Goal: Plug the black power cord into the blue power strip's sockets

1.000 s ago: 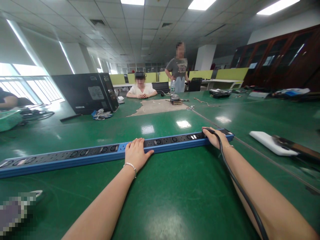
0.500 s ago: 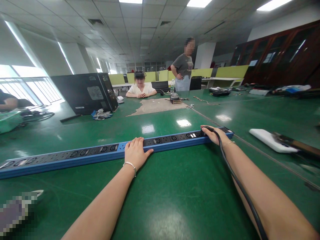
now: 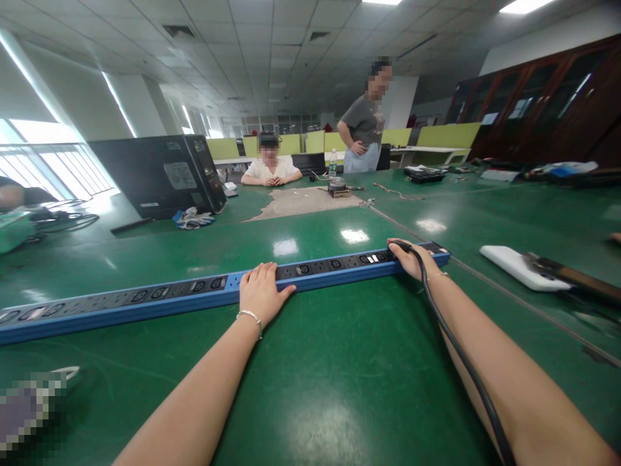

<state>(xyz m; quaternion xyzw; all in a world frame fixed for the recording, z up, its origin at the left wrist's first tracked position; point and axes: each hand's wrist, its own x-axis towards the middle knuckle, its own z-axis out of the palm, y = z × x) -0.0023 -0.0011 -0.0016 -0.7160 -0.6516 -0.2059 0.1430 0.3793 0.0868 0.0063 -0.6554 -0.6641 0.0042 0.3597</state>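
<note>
A long blue power strip (image 3: 317, 282) with black sockets lies across the green table. My left hand (image 3: 262, 290) is wrapped over its middle, fingers on the far side and thumb along the near edge. Toward the strip's right end, my right hand (image 3: 412, 262) grips the plug of a black power cord (image 3: 449, 332) against the sockets. Most of the plug is hidden by the fingers, so I cannot tell how deep it sits. From there the cord runs down along my right forearm to the bottom edge.
A black computer case (image 3: 162, 175) stands back left, with gloves (image 3: 193, 219) beside it. At right lies a white object (image 3: 521, 268) with a dark strap-like piece. A person in white (image 3: 272, 169) sits opposite; another (image 3: 366, 129) stands. A bottle (image 3: 332, 163) stands far back.
The view has shifted slightly. The standing person leans a little more forward. Both my hands keep their places on the power strip, the right still at the plug.
</note>
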